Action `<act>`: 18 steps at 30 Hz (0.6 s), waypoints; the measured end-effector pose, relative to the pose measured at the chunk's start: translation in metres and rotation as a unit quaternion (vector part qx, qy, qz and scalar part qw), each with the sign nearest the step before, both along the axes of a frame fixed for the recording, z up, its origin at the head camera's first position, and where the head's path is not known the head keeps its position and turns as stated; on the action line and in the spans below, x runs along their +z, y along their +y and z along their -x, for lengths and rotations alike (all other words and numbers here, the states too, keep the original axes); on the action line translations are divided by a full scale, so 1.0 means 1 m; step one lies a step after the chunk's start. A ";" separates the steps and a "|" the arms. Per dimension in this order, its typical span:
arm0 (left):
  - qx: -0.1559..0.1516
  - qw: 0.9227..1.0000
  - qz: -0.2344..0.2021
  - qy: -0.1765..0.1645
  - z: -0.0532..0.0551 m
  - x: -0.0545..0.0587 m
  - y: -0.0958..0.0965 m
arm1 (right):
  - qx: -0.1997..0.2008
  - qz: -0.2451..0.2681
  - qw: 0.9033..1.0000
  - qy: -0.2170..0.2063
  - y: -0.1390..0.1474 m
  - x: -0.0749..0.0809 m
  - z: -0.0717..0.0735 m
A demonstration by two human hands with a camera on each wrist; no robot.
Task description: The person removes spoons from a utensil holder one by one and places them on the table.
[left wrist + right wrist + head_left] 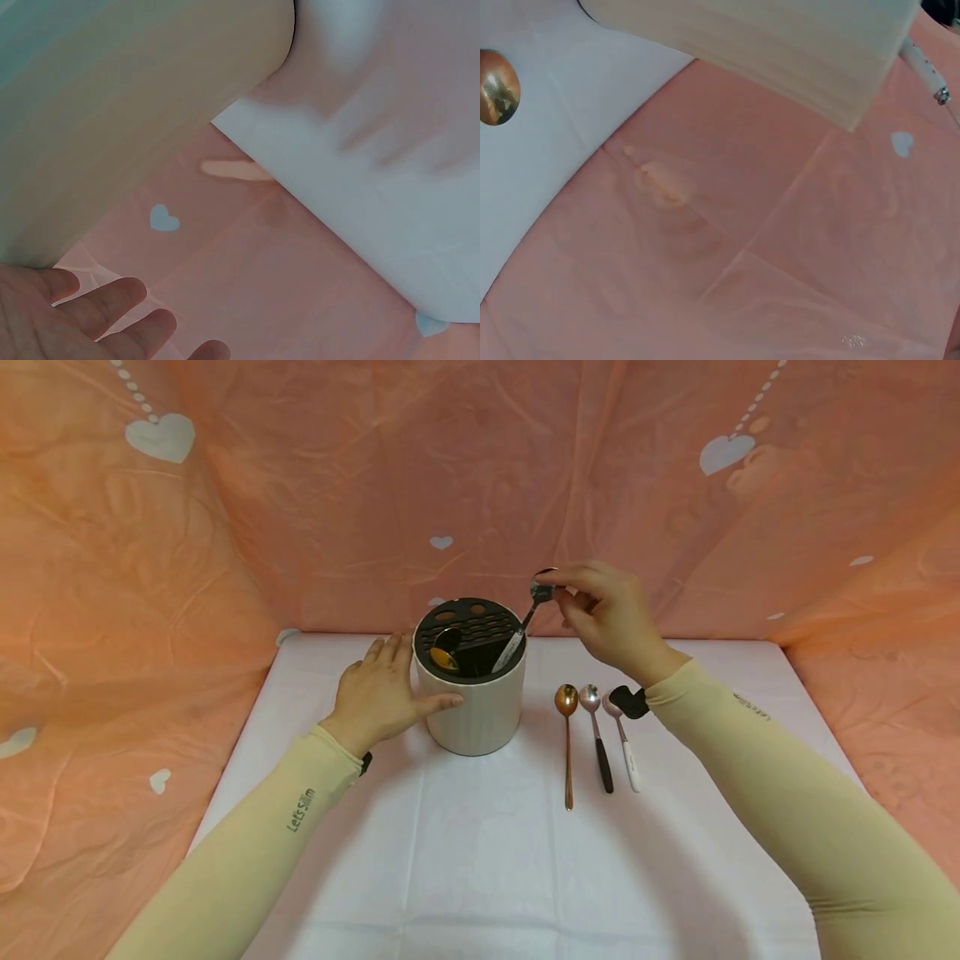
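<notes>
A white round utensil holder (476, 722) with a black slotted top (480, 625) stands near the back of the table. My left hand (377, 697) rests against its left side, fingers straight and thumb across the front; in the left wrist view, fingers (120, 292) show beside the holder's wall (142, 112). My right hand (613, 620) pinches a spoon by its metal bowl end, above and right of the holder. That spoon's white handle (509, 650) slants down into the opening at the top's right side. A gold spoon bowl (443, 658) and a dark, shiny spoon bowl (449, 638) stick up from the holder.
Right of the holder lie a gold spoon (567, 700), a spoon with a black handle (603, 766) and a spoon with a white handle (630, 766). A white cloth (480, 860) covers the table. Pink sheeting (480, 460) with hearts hangs behind and at both sides.
</notes>
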State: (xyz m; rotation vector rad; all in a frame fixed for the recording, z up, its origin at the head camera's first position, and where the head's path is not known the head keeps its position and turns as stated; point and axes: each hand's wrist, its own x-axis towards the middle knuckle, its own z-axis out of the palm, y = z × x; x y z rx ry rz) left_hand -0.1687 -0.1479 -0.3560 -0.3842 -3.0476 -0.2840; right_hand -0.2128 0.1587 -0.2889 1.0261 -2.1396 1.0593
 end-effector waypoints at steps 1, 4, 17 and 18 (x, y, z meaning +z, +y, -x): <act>0.000 1.000 0.000 0.001 0.000 0.000 0.000 | -0.003 0.005 1.000 -0.005 0.001 0.002 -0.001; -0.001 1.000 0.000 0.004 0.000 0.000 0.000 | -0.007 0.017 1.000 -0.017 0.004 0.007 -0.003; 0.000 1.000 -0.007 -0.003 -0.001 0.001 0.000 | 0.004 0.083 0.996 -0.015 0.013 0.016 -0.005; 0.000 1.000 -0.008 -0.003 -0.001 0.001 0.000 | 0.003 0.088 0.996 -0.010 0.014 0.017 -0.004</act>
